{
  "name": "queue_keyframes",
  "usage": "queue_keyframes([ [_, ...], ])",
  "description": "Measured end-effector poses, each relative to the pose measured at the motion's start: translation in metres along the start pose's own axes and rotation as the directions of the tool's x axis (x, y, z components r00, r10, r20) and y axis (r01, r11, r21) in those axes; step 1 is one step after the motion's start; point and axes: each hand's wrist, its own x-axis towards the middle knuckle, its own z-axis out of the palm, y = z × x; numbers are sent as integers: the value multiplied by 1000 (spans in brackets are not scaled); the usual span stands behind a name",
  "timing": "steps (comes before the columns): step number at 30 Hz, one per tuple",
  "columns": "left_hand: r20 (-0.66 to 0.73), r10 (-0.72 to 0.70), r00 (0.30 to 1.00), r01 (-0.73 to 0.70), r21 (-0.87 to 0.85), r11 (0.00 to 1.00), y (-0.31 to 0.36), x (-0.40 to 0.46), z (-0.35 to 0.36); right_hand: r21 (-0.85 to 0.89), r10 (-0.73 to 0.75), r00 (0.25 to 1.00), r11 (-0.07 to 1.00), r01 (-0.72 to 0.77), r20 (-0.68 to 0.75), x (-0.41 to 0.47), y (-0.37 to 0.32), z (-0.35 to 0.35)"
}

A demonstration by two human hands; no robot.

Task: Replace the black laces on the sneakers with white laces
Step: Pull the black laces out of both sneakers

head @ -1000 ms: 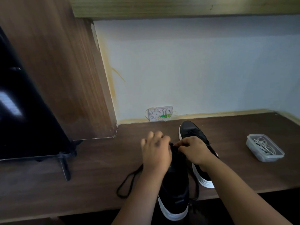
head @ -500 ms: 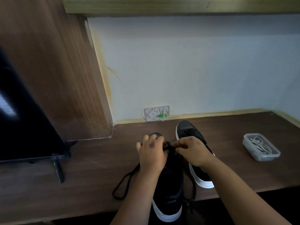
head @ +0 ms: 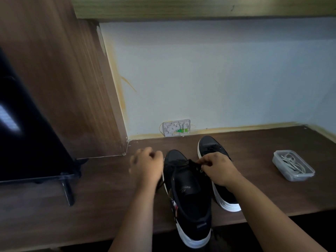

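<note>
- Head view: two black sneakers with white soles stand on the dark wooden desk (head: 101,200), toes toward the wall
- Near shoe (head: 189,200): between my forearms, heel hanging over the front edge of the desk, tongue area open and dark inside
- Far shoe (head: 209,145): just beside the near shoe on its right and set further back; my right hand and wrist cover its middle, so only the toe and the heel show
- Right hand (head: 216,168): over the upper eyelets of the near shoe, fingers curled, fingertips pinching the black lace (head: 183,163) at the right eyelet row
- Black lace: runs across the front of the near shoe's throat from my right fingertips toward the left side; a thin strand shows by my left wrist at the shoe's left edge
- Left hand (head: 147,167): just left of the near shoe's toe, above the desk, motion-blurred; fingers curled inward; I cannot tell whether they hold the lace
- Tub (head: 283,172): clear plastic, open, on the desk well apart to the right of the shoes
- White laces (head: 292,163): loosely coiled inside the tub
- Screen (head: 27,133): black, at the left edge, standing on a thin foot on the desk
- Wall plate (head: 174,127): white, with a green part, low on the wall behind the shoes
- Wood panel (head: 60,79): upright behind the screen, meeting the pale wall
</note>
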Motion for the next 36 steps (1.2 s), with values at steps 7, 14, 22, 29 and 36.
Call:
queue_keyframes([
  [7, 166, 255, 953, -266, 52, 962, 7, -7, -9, 5, -15, 1000, 1000, 15, 9, 0, -5, 2],
  [14, 243, 498, 832, -554, 367, 747, 30, -45, 40, 17, -28, 1000, 999, 28, -14, -3, -7, 6],
  [22, 82, 395, 915, -397, 8, 918, 18, -25, 31, 66, 15, 1000, 998, -13, -27, -5, -5, 3],
  [29, 406, -42, 913, 408, -909, 89, 25, -18, -15, 96, 66, 998, 993, -65, -6, -6, -7, 2],
  [36, 341, 299, 891, 408, -891, -200, 12, -1, -63, -269, -169, 979, 954, 133, -114, -9, -23, 18],
])
